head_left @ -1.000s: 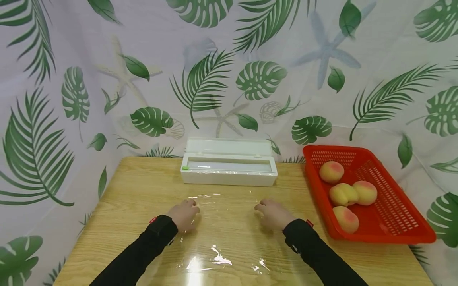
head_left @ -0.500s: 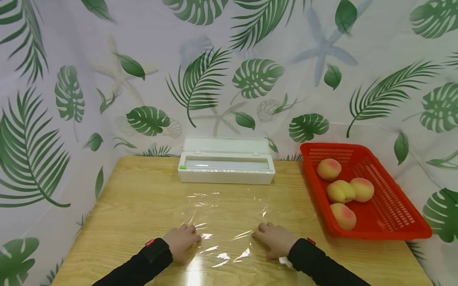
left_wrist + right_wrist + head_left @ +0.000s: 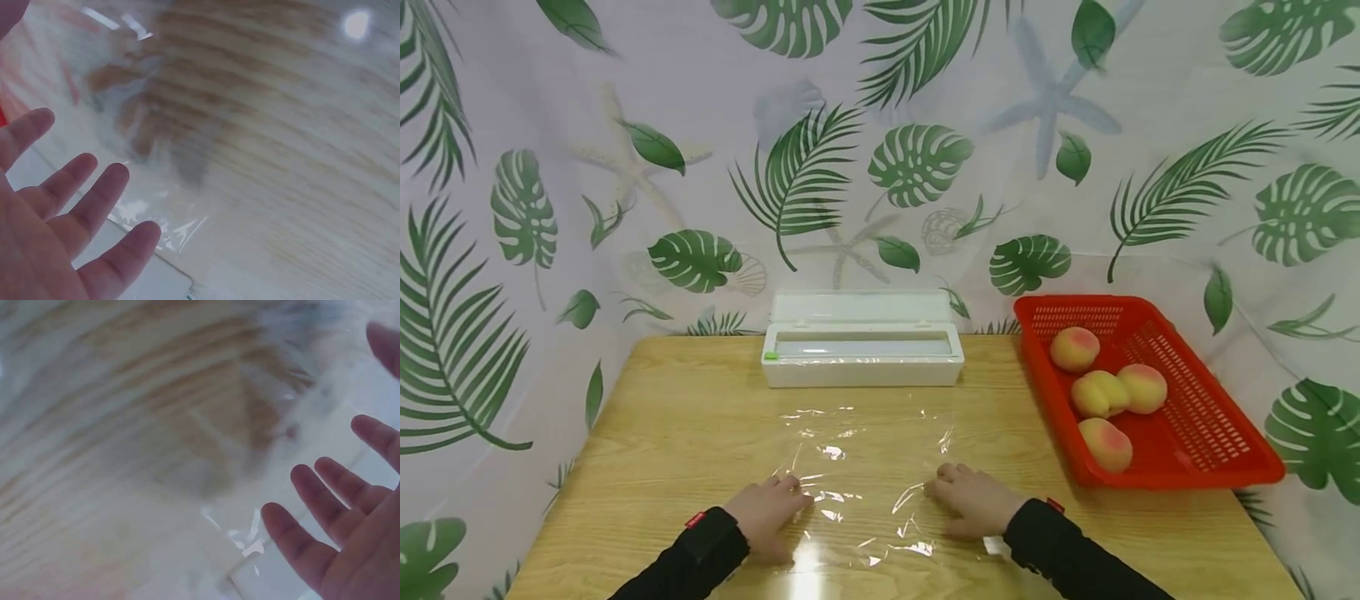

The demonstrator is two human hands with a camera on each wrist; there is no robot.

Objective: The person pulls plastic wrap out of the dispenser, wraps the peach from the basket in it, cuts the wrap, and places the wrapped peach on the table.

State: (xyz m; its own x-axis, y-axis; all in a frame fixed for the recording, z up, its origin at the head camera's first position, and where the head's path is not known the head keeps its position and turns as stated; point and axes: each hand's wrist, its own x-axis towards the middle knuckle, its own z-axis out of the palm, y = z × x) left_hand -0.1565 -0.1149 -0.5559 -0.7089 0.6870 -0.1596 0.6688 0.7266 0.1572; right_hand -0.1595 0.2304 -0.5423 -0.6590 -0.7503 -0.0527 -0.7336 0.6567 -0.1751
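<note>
A clear sheet of plastic wrap (image 3: 865, 467) lies over the wooden table, with bright creases between the hands. It runs toward a white wrap dispenser (image 3: 863, 372), whose lid stands raised at the back and whose roll shows inside. At the sheet's left side, my left hand (image 3: 765, 512) is palm down, touching or close to the film. Its fingers look relaxed and spread in the left wrist view. Opposite it, my right hand (image 3: 973, 500) is at the sheet's right side, with fingers spread in the right wrist view. Neither hand grips anything.
On the right of the table (image 3: 677, 417) stands a red plastic basket (image 3: 1217, 417) holding several peaches (image 3: 1075, 348). A leaf-printed cloth (image 3: 917, 67) hangs behind and along the sides. A small green tab (image 3: 771, 356) sits at the dispenser's left end.
Both hands have drawn back toward the person from nearer the dispenser and come down beside the film. More creases show in the sheet between them. The head view has shifted slightly.
</note>
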